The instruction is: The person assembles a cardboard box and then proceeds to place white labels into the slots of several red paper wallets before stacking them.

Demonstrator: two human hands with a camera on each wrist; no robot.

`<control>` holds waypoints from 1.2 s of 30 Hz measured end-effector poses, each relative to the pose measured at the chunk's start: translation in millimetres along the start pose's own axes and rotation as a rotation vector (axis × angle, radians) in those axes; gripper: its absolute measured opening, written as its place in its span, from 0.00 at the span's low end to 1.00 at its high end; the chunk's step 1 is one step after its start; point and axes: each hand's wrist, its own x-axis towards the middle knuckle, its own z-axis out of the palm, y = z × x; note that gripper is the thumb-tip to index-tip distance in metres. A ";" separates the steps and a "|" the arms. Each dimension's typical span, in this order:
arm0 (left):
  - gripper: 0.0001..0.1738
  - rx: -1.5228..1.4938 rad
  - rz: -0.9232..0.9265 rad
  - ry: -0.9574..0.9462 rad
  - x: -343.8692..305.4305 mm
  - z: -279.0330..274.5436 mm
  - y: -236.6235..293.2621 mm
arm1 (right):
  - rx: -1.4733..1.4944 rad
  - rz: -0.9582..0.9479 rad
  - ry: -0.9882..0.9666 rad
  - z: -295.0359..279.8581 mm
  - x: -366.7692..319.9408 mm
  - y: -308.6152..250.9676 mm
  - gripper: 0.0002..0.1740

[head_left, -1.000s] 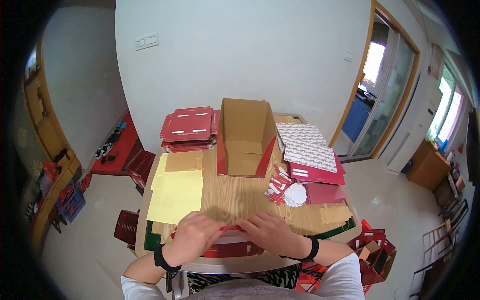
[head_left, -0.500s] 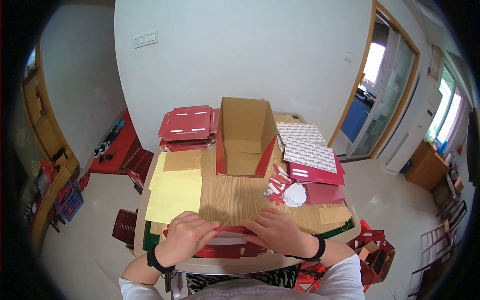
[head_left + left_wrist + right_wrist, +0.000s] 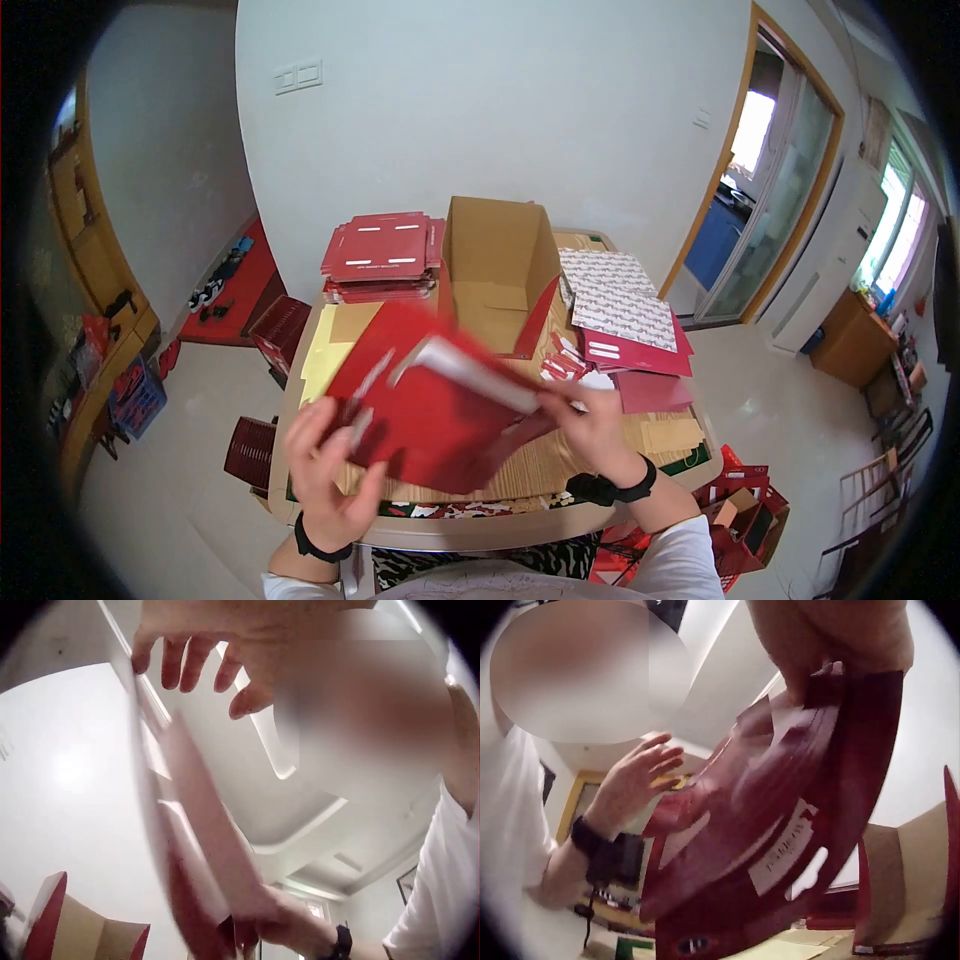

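A folded red cardboard piece (image 3: pixel 430 430), blurred, is held up tilted over the near part of the table. My right hand (image 3: pixel 600 432) pinches its right edge; in the right wrist view that hand (image 3: pixel 840 637) grips the card (image 3: pixel 855 772) from above, and a slot and a printed white label show on it. Beside the card's lower left side is my left hand (image 3: pixel 335 485), its fingers spread. The left wrist view shows the left hand's fingers (image 3: pixel 196 664) apart, one fingertip close to the card's edge; whether it touches cannot be told.
An open cardboard box (image 3: pixel 495 260) stands at the table's back middle. Stacked red boards (image 3: pixel 378 248) lie to its left, patterned white sheets (image 3: pixel 625 315) and red sheets (image 3: pixel 650 390) to its right. Yellow sheets (image 3: pixel 322 360) lie partly behind the card. Small pieces line the table's front edge.
The red piece has risen from the table's front edge and turned, showing its broad side. My left hand has let go of it and moved left and down; my right hand has lifted with it.
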 end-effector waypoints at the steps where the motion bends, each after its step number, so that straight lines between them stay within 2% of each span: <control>1: 0.32 -0.021 -0.034 0.057 -11.0 -0.2 -9.6 | 0.163 0.128 0.068 -2.2 3.1 2.7 0.10; 2: 0.32 -0.134 -0.065 0.169 -19.4 8.6 -15.6 | 0.326 0.255 0.136 -3.1 6.1 5.0 0.09; 4: 0.32 -0.385 -0.289 0.288 -25.2 24.0 -13.4 | 0.655 0.277 0.231 0.6 13.8 9.5 0.08; 5: 0.35 -0.463 -0.323 0.289 -28.9 29.5 -14.2 | 0.818 0.285 0.278 2.1 16.6 10.2 0.09; 6: 0.40 -0.571 -0.357 0.240 -37.2 35.1 -18.2 | 0.876 0.304 0.290 3.1 17.5 9.9 0.08; 8: 0.43 -0.772 -0.408 -0.004 -48.2 46.1 -16.9 | 0.995 0.348 0.312 6.8 17.6 8.9 0.08; 10: 0.44 -0.608 -0.387 -0.365 -51.5 46.5 -2.4 | 1.052 0.386 0.318 13.2 16.2 11.2 0.08; 11: 0.33 -0.525 -0.327 -0.366 -37.3 47.2 11.1 | 1.080 0.407 0.323 17.4 14.4 12.6 0.08; 14: 0.18 -0.615 -0.575 -0.321 -58.7 61.0 -7.8 | 1.117 0.465 0.212 34.4 6.5 14.9 0.08; 15: 0.09 -0.788 -0.702 -0.065 -46.4 62.4 4.0 | 0.898 0.427 0.112 36.3 2.8 14.4 0.11; 16: 0.10 -0.773 -0.678 -0.045 -45.0 57.8 -2.2 | 0.894 0.470 0.031 35.8 -1.1 11.6 0.12; 18: 0.10 -0.752 -0.704 0.158 -40.2 60.5 -14.2 | 0.886 0.557 -0.133 33.9 -8.0 1.6 0.14; 19: 0.10 -0.792 -0.697 0.175 -36.7 57.0 -19.1 | 0.938 0.666 -0.245 33.0 -13.2 12.6 0.20; 20: 0.10 -0.830 -0.690 0.191 -33.1 52.9 -24.3 | 0.737 0.505 -0.065 28.9 -12.7 14.0 0.20; 22: 0.10 -0.731 -0.681 0.066 -29.2 43.0 -26.9 | 0.319 0.178 0.278 16.1 -3.6 10.3 0.22; 25: 0.09 -0.577 -0.581 -0.171 -27.4 39.2 -23.1 | -0.083 -0.158 0.313 -20.5 6.7 -3.7 0.25; 26: 0.09 -0.498 -0.595 -0.297 -20.6 36.9 -13.8 | -0.148 -0.244 0.209 -26.6 12.3 -15.9 0.24; 28: 0.10 -0.500 -0.523 -0.389 -14.8 41.0 -0.2 | -0.277 -0.409 0.001 -33.2 24.4 -45.8 0.23; 29: 0.10 -0.520 -0.509 -0.415 -12.5 41.6 4.9 | -0.345 -0.487 -0.007 -30.6 28.7 -60.7 0.20; 32: 0.12 -0.577 -0.472 -0.481 -10.2 41.1 8.0 | -0.310 -0.566 -0.294 -23.0 30.9 -46.3 0.14; 33: 0.12 -0.598 -0.464 -0.500 -12.1 40.4 2.1 | -0.235 -0.581 -0.274 -18.2 30.6 -44.7 0.10; 36: 0.13 -0.776 -0.497 -0.510 -14.0 42.9 -8.7 | -0.087 -0.524 -0.406 -9.8 20.7 -42.4 0.09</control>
